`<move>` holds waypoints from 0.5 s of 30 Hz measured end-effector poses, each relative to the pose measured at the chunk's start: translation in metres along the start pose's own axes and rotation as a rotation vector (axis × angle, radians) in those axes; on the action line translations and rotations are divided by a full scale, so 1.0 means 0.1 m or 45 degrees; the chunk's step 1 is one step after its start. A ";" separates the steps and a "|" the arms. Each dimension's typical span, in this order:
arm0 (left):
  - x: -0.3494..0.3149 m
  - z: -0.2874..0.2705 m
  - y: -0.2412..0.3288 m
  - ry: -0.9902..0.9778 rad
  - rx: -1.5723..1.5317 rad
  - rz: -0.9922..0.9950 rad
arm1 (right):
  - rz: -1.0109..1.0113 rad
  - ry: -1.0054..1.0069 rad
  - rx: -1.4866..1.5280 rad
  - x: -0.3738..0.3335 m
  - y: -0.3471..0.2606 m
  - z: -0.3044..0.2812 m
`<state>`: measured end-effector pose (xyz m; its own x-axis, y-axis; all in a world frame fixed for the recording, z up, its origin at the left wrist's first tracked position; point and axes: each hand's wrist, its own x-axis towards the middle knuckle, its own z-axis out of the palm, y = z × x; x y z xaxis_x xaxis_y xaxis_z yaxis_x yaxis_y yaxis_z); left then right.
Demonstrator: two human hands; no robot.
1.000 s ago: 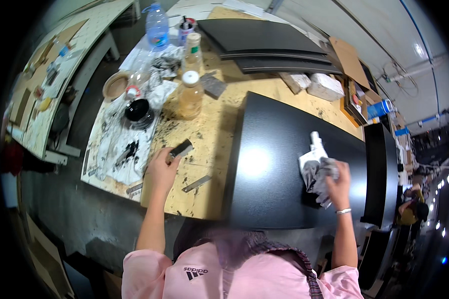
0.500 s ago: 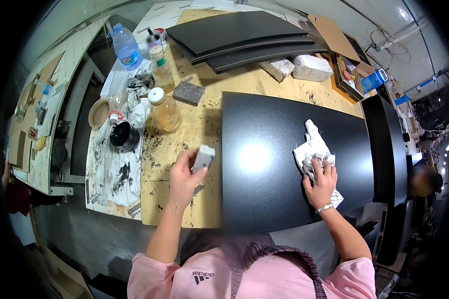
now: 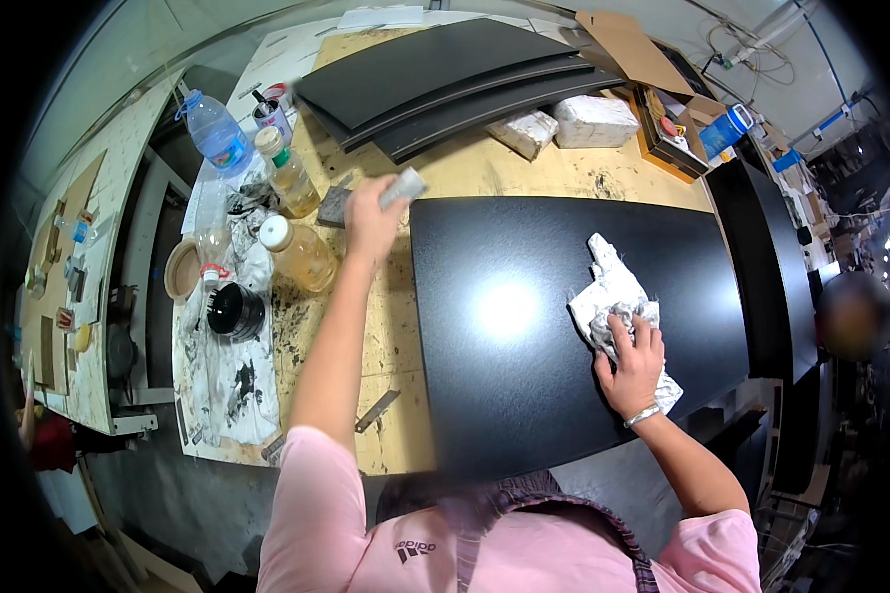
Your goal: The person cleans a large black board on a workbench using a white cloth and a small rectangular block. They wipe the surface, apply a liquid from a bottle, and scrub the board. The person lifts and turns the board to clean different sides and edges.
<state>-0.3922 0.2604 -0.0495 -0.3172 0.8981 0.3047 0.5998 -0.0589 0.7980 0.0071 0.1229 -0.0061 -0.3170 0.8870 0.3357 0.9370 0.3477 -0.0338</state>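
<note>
A wide black panel [image 3: 504,395] lies flat on the wooden worktable, shining under the light. My right hand [image 3: 631,366] presses a crumpled white rag [image 3: 611,282] with grey smudges onto its right half, fingers curled into the cloth. Over by the panel's far left corner is my left hand [image 3: 374,222], closed around a small pale grey block [image 3: 402,187]. Its exact kind is unclear. Just beside that hand, partly hidden by it, a flat dark grey piece [image 3: 334,205] rests on the wood.
Left of the panel stand bottles of yellowish liquid [image 3: 302,257], an open black pot [image 3: 234,311] and a large water bottle [image 3: 216,133]. Several black panels [image 3: 435,79] are stacked at the back, near white wrapped blocks [image 3: 596,123] and an open cardboard box [image 3: 670,138].
My left hand has moved away from me, carrying the grey block from beside the panel's left edge to its far left corner. The right hand stays on the rag.
</note>
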 end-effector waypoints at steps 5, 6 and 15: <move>-0.30 -0.02 0.17 -0.022 -0.122 0.031 | 0.035 0.001 -0.005 -0.03 0.05 0.01; -0.42 -0.06 0.21 -0.091 -0.187 0.068 | 0.044 0.004 0.004 -0.04 0.05 0.01; 0.23 0.07 0.00 0.095 -0.078 -0.011 | 0.052 0.028 0.067 0.02 0.03 -0.02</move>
<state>-0.3944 0.2839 -0.0460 -0.3776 0.8637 0.3339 0.5515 -0.0799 0.8303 0.0093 0.1249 -0.0038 -0.2747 0.8940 0.3539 0.9400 0.3272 -0.0969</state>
